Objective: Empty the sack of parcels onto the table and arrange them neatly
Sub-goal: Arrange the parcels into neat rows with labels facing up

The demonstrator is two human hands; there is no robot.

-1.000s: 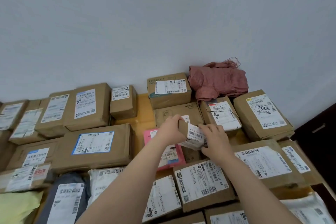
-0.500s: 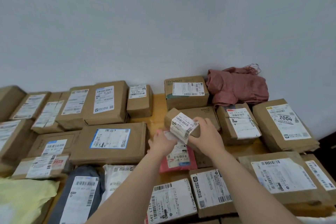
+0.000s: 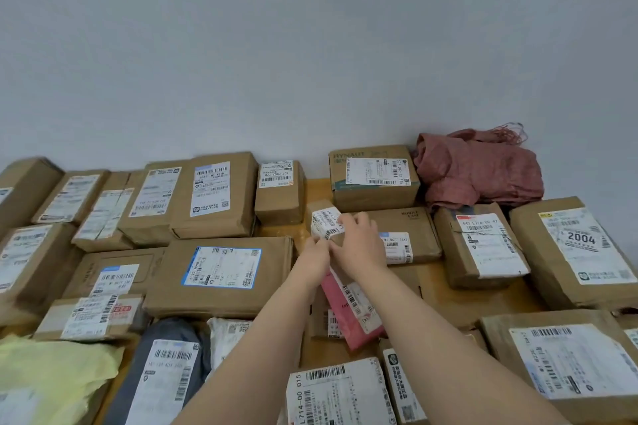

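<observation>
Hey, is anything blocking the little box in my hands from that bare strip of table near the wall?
Nothing visible does. The left hand and right hand hold the little box directly in front of the bare strip.

The small box is matt brown cardboard under a smooth white paper label. The pink mailer and grey mailer look like slick plastic film. The reddish sack is coarse and frayed, perhaps woven cloth. The tabletop is smooth yellowish wood.
</observation>
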